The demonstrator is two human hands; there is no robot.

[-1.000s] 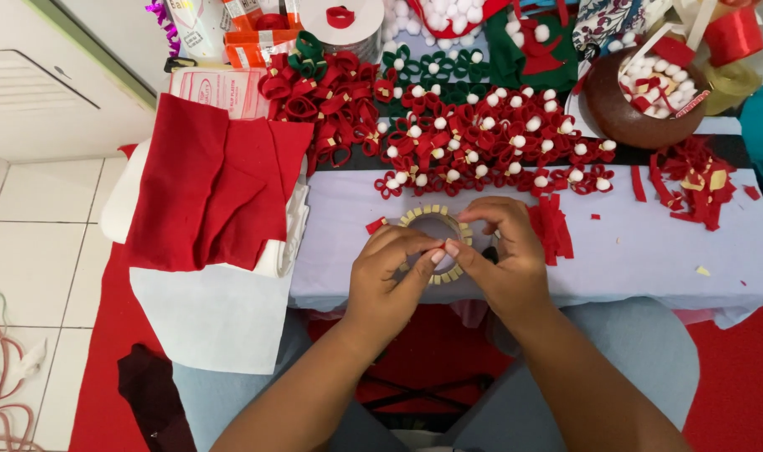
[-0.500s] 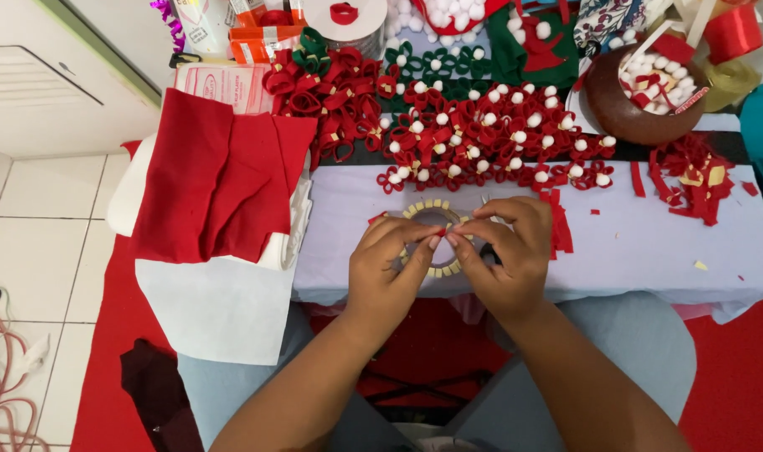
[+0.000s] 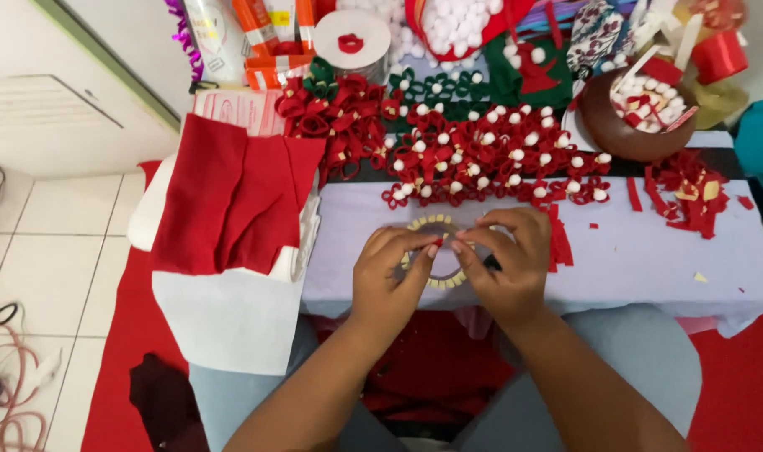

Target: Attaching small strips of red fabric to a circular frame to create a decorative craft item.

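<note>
Barely shifted from a second ago, left hand [image 3: 387,280] and right hand [image 3: 507,264] pinch fingers onto a small beaded ring [image 3: 436,251] on the pale worktop [image 3: 649,268], beside red bows [image 3: 482,159].

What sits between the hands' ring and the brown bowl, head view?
In the head view, between the ring and the brown bowl lies the heap of red felt flowers with white pompoms.
</note>
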